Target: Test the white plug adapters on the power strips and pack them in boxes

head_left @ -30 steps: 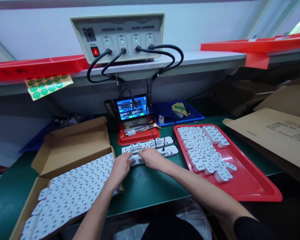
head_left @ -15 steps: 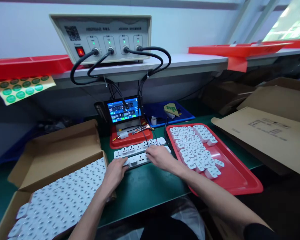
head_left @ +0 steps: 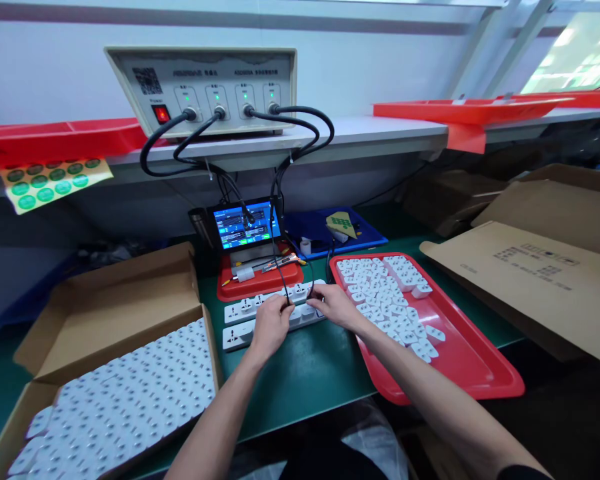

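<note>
My left hand (head_left: 271,328) pinches the lower end of a thin black cable (head_left: 281,272) above the front white power strip (head_left: 237,337). To its right, my right hand (head_left: 336,307) has its fingertips closed on the end of a second black cable (head_left: 312,270). Several small white plug adapters sit in the sockets of both strips, partly hidden by my hands. Just behind lies the rear white power strip (head_left: 234,312), parallel to the front one. Whether either cable end is inside an adapter is hidden by my fingers.
A cardboard box (head_left: 105,283) full of white adapters stands left. On the right, a red tray (head_left: 473,363) holds many more. Behind the strips are a lit screen (head_left: 245,225), a small red tray (head_left: 225,291) and a blue tray (head_left: 375,235). A grey tester (head_left: 205,87) sits on the shelf.
My left hand has moved right from the front strip's left part to the black cable. The right hand has shifted slightly right and holds the other cable.
</note>
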{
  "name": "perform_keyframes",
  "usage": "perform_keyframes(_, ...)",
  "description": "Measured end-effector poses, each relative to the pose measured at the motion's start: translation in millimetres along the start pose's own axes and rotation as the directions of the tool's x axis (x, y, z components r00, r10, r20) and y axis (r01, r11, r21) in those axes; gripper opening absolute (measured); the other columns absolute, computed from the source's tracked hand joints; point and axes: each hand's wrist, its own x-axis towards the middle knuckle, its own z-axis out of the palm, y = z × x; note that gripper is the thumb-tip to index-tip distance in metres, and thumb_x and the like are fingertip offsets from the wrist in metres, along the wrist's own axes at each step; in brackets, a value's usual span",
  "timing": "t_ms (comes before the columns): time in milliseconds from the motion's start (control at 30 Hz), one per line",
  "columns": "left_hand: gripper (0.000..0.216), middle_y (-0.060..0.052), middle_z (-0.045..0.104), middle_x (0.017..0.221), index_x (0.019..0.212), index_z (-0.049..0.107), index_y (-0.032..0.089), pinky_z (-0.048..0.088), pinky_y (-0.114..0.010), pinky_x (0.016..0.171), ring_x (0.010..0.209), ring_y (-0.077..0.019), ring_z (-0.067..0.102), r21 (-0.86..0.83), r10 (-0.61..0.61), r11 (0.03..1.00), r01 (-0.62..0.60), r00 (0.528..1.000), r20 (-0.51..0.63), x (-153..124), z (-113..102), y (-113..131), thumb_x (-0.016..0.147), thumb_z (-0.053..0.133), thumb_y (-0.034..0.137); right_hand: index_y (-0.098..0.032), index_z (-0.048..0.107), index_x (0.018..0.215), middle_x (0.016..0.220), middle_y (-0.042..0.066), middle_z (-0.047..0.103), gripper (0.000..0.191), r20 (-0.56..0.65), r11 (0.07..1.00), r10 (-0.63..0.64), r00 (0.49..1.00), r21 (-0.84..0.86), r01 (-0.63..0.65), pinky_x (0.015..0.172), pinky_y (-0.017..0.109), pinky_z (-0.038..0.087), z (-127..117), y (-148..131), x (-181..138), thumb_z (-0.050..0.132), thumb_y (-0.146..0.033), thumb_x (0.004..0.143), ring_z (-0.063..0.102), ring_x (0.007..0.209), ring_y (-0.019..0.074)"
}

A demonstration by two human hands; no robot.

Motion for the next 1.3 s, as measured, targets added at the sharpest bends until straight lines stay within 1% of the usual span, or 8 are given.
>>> perform_keyframes(100,0.015,-0.004,0.075,0.091,0.085,0.072,0.021,0.048,-0.03,0.082,0.086,-0.0196,0.067,-0.082,-0.048,0.996,0.043,0.998,-0.05,-13.8,-35.8,-15.8,0.094,0.063,0.028,-0.018,0.072,0.09,0.084,0.001,0.073,0.006,0.057,0.999,-0.02,0.998,0.034,0.018,0.072,0.026,0.042,6.1,-16.9,2.3,0.07,-0.023,0.093,0.065,0.078,0.0171)
perform_keyframes(200,0.019,-0.003,0.076,0.084,0.083,0.074,0.021,0.047,-0.029,0.075,0.079,-0.0197,0.067,-0.037,-0.183,0.983,0.182,0.982,-0.048,-31.2,-71.1,-43.6,0.092,0.064,0.033,-0.019,0.075,0.092,0.086,0.001,0.075,0.007,0.153,0.995,-0.083,0.985,0.06,0.074,0.075,0.026,0.043,29.6,-37.4,10.9,0.071,-0.024,0.095,0.067,0.081,0.0172)
perform_keyframes(267,0.022,-0.002,0.075,0.079,0.082,0.075,0.02,0.046,-0.029,0.071,0.075,-0.0192,0.066,-0.008,-0.247,0.969,0.247,0.969,-0.022,-41.0,-86.1,-62.0,0.092,0.064,0.036,-0.02,0.077,0.093,0.089,0.002,0.077,0.008,0.18,0.991,-0.128,0.975,0.059,0.12,0.077,0.026,0.043,49.4,-49.1,18.9,0.071,-0.025,0.096,0.068,0.084,0.0173)
perform_keyframes(333,0.024,-0.001,0.074,0.076,0.08,0.074,0.02,0.045,-0.028,0.069,0.072,-0.0187,0.065,-0.01,-0.272,0.962,0.272,0.962,0.009,-47.5,-92.6,-75.6,0.092,0.062,0.037,-0.02,0.077,0.094,0.091,0.003,0.077,0.009,0.194,0.991,-0.137,0.971,0.029,0.134,0.077,0.025,0.042,66.4,-57.3,26.9,0.071,-0.026,0.096,0.068,0.086,0.0177)
perform_keyframes(500,0.024,-0.001,0.072,0.074,0.076,0.07,0.019,0.043,-0.028,0.067,0.07,-0.0183,0.064,0.002,-0.266,0.964,0.266,0.964,0.029,-50.6,-88.3,-85.8,0.091,0.061,0.036,-0.02,0.078,0.093,0.091,0.004,0.077,0.011,0.229,0.99,-0.098,0.969,-0.076,0.118,0.076,0.026,0.041,85.1,-63.6,38.8,0.07,-0.027,0.096,0.069,0.087,0.0189)
perform_keyframes(733,0.018,-0.001,0.071,0.077,0.078,0.067,0.021,0.04,-0.028,0.07,0.075,-0.0185,0.063,0.099,-0.233,0.968,0.229,0.972,0.026,-50.6,-87.7,-79.3,0.093,0.061,0.029,-0.02,0.077,0.094,0.092,0.004,0.077,0.011,0.236,0.988,-0.072,0.969,-0.117,0.102,0.077,0.027,0.04,85.9,-65.4,39.1,0.07,-0.028,0.096,0.068,0.088,0.0196)
perform_keyframes(1000,0.011,-0.004,0.071,0.086,0.084,0.065,0.022,0.042,-0.032,0.077,0.085,-0.0217,0.064,0.214,-0.165,0.964,0.155,0.986,0.029,-57.3,-80.7,-74.1,0.094,0.06,0.021,-0.019,0.076,0.094,0.091,0.004,0.076,0.012,0.24,0.991,-0.067,0.969,-0.094,0.092,0.074,0.026,0.04,87.7,-65.6,38.0,0.068,-0.027,0.098,0.067,0.086,0.0185)
perform_keyframes(1300,0.01,-0.004,0.07,0.088,0.087,0.064,0.022,0.043,-0.031,0.079,0.087,-0.0219,0.064,0.205,-0.156,0.967,0.148,0.987,0.024,-59.7,-78.8,-72.6,0.095,0.059,0.019,-0.019,0.074,0.094,0.092,0.004,0.075,0.011,0.206,0.988,-0.088,0.975,-0.109,0.113,0.075,0.026,0.039,92.4,-64.4,35.7,0.067,-0.027,0.098,0.066,0.086,0.0191)
